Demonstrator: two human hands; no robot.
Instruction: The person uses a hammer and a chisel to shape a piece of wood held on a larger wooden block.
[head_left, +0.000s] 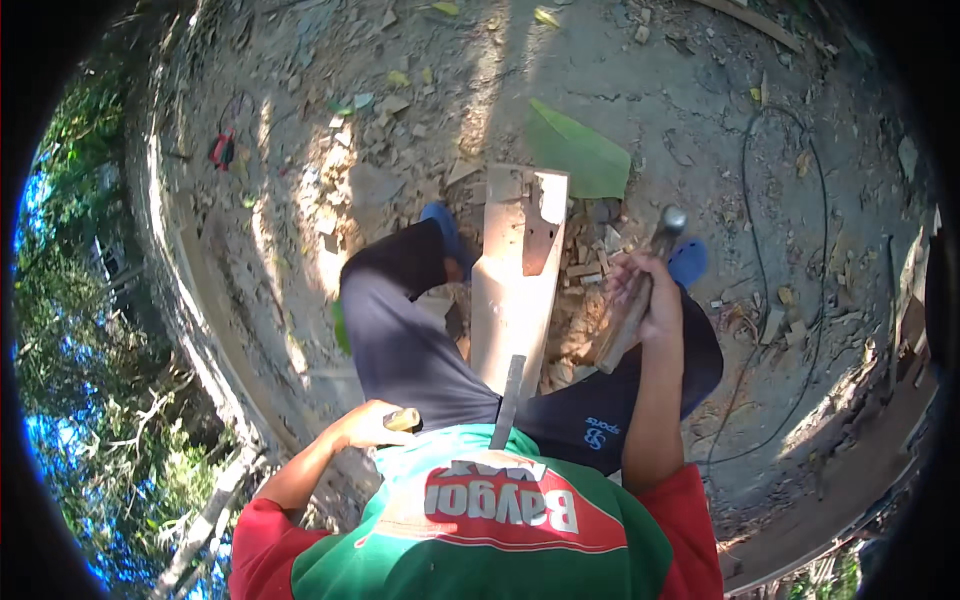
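Note:
My right hand [648,292] is closed round the wooden handle of a hammer [622,335]. The round metal head points up and away, close to my right knee. Low at the left, beside my hip, my left hand [368,425] is wrapped round a short yellowish wooden handle [402,420]; the rest of that tool is hidden. Between my legs a long pale wooden plank [500,310] runs away from me, with a dark notch and small holes near its far end. A dark flat strip [510,395] lies at the plank's near end, against my lap.
Wood chips [585,268] and offcuts litter the dirt floor around the plank. A big green leaf [575,155] lies past its far end. At the right a black cable [823,220] loops over the ground. Something small and red [222,150] lies far left. Blue shoes [688,262] are on my feet.

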